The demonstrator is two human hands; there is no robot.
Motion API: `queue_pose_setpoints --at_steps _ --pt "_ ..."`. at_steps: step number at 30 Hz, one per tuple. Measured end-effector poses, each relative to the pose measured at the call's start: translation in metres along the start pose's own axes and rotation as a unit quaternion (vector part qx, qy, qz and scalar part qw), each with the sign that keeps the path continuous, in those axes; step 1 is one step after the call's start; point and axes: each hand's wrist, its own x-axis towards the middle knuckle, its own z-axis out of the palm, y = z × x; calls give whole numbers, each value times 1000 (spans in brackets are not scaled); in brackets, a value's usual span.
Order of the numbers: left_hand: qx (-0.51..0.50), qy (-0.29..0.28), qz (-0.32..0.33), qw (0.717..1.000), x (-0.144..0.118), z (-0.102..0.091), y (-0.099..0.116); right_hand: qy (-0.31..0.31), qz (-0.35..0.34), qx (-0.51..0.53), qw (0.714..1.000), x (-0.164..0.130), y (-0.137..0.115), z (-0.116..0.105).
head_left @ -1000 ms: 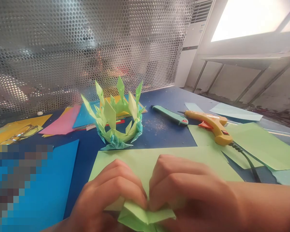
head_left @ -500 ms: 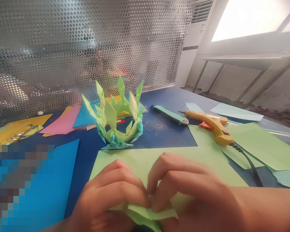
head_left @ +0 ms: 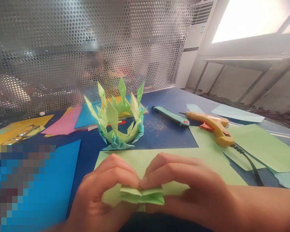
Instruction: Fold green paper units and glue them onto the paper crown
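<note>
Between my two hands is a small piece of folded light green paper, its layered edges facing me. My left hand is closed on its left side, fingertips on top and thumb below. My right hand pinches the right side in the same way, and the fingertips of both hands meet at the middle. Under and beyond the hands lies a light green sheet. Behind that sheet stands a paper crown of green pointed pieces with blue-green folded shapes round its base.
A green utility knife and a yellow glue gun with a black cord lie to the right, near more green sheets. Glasses, pink paper and a blue board are on the left. A perforated metal panel rises behind.
Both hands have shifted slightly, and the folded paper has come up and turned so its layered edge shows more clearly. The fingertips now press together on its top middle.
</note>
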Motion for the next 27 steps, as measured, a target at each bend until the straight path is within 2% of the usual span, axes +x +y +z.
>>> queue_pose_setpoints --at_steps 2,5,7,14,19,24,27 --pt "-2 25 -24 999 -1 3 1 -7 -7 -16 1000 -1 -1 -2" --pt "-62 127 -68 988 -3 9 2 -13 -33 -56 998 0 -3 -6" --pt "-94 167 -76 979 -6 11 3 -7 -42 -75 996 0 -4 -7" --pt "33 76 -6 997 -7 0 0 25 -15 -27 999 1 -2 0" --pt "43 83 3 996 -6 2 2 55 -14 -34 998 0 0 3" --pt "38 109 15 993 -8 8 2 53 -15 -40 998 -1 1 3" --pt "60 91 24 994 -7 6 1 54 -11 -45 998 -2 2 3"
